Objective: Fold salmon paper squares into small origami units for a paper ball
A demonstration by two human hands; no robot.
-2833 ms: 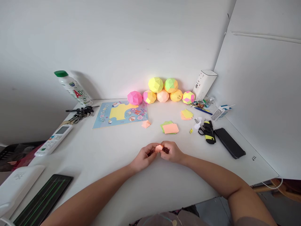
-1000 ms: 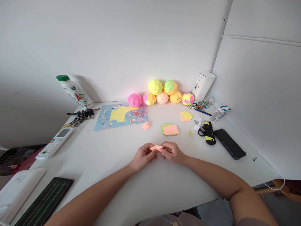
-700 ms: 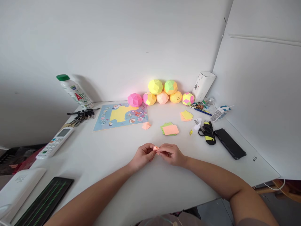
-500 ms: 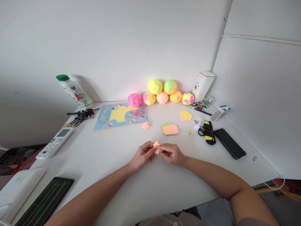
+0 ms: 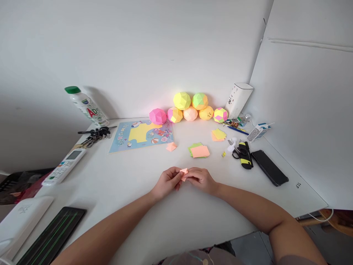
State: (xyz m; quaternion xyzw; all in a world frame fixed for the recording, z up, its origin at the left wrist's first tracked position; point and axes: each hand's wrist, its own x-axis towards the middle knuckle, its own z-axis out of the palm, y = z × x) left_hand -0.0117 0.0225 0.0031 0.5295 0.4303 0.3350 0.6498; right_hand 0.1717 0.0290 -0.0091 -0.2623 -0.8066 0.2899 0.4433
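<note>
Between my two hands is a small piece of folded salmon-pink paper (image 5: 184, 172). My left hand (image 5: 168, 181) pinches its left side between thumb and fingers. The fingers of my right hand (image 5: 202, 179) close on its right side, covering part of it. Just beyond, a folded salmon paper piece (image 5: 171, 147) rests on the table. To its right lies a stack of salmon and green paper sheets (image 5: 200, 151). Farther back is a smaller pile of yellow and orange sheets (image 5: 219, 134).
Several faceted paper balls (image 5: 182, 101) are piled against the wall beside a blue picture board (image 5: 118, 141). On the right are scissors (image 5: 236, 154), a cutter (image 5: 245, 158) and a phone (image 5: 270, 168). A bottle (image 5: 88, 106), keys (image 5: 99, 135), a remote (image 5: 64, 166) and a tablet (image 5: 52, 237) stand left.
The paper between my hands has turned and its upper part now sits lower and more folded over. My right fingers have drawn closer to my left ones.
</note>
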